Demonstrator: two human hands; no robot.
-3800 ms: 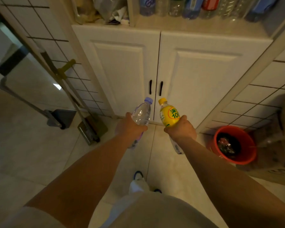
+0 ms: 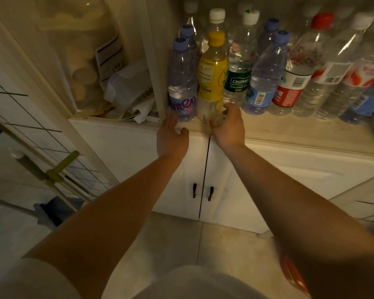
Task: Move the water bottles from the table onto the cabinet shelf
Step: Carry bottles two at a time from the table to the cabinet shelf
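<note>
Bottles, clear purple-capped plastic in your left hand and yellow-labelled in your right hand, both gripped low on shelf edge; careless release could topple neighbours.

My left hand covers the bottom of the purple-cap bottle, and my right hand covers the bottom of the yellow bottle — I can't see if they sit flat on the shelf. The back bottles hide behind the front ones. The red bucket is blurry, mostly behind my arm. The big jar is cut off at the top — too dim to read.
</note>
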